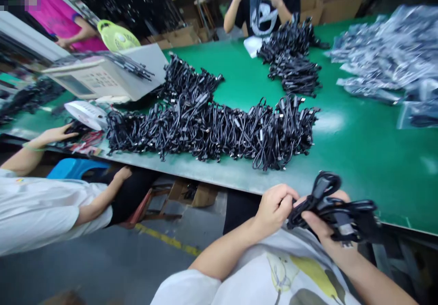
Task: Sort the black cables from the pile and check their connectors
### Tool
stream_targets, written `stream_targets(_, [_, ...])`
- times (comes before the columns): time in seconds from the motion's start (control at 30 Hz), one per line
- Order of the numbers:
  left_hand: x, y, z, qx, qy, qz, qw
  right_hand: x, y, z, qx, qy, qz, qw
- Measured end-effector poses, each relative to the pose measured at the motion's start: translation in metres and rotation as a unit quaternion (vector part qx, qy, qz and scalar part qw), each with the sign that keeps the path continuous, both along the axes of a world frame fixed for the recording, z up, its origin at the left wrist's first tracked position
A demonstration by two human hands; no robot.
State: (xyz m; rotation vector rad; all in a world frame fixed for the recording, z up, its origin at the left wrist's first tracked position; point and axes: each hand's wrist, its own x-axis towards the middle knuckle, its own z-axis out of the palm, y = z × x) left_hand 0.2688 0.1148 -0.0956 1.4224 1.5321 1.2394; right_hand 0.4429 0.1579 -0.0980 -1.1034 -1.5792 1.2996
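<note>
Black cables with metal-ended plugs lie in a long, dense row (212, 131) along the near side of the green table (359, 159), many of them already folded into short loops. Work appears to be partway along: a large pile of clear bags (383, 54) sits at the far right, with at least one dark coil visible inside the nearest, while the row and a second cable heap (296, 63) on the far side lie unbagged. How many of these are finished is too unclear to tell.

One cable bundle (337, 214) is off the table surface, held between the two hands at the near edge, right of the row and apart from it. The left hand (277, 207) is closed, its fingers pinched at the bundle's left end. The right hand (325, 236) wraps it from below, thumb across the front; one loop stands up above the grip and the plugs stick out to the right. Whether a tie already binds it cannot be made out.
</note>
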Motion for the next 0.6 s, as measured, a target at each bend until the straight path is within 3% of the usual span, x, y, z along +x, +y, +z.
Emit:
stream_targets(0.07, [0.0, 0.003, -0.003, -0.038, -0.003, -0.005, 0.999, -0.001, 0.009, -0.003, -0.004, 0.003, 0.001, 1.0])
stream_targets(0.13, [0.001, 0.007, -0.005, -0.059, 0.007, -0.035, 0.998, -0.003, 0.023, 0.001, -0.071, 0.045, 0.01, 0.996])
stream_targets(0.23, [0.003, 0.011, -0.007, -0.049, 0.037, -0.106, 0.992, -0.003, 0.046, 0.011, -0.192, 0.148, 0.037, 0.97])
stream_targets(0.3, [0.002, 0.013, -0.007, -0.032, 0.046, -0.116, 0.992, -0.001, 0.064, 0.017, -0.214, 0.184, 0.069, 0.957])
stream_targets(0.4, [-0.01, 0.017, -0.01, 0.015, 0.08, -0.06, 0.995, 0.008, 0.096, 0.025, -0.164, 0.152, 0.098, 0.97])
stream_targets(0.5, [-0.028, 0.021, -0.021, 0.078, 0.13, -0.003, 0.988, 0.019, 0.141, 0.034, -0.088, 0.086, 0.103, 0.987])
stream_targets(0.6, [-0.043, 0.022, -0.039, 0.134, 0.165, 0.018, 0.977, 0.022, 0.197, 0.046, 0.047, -0.063, 0.116, 0.99])
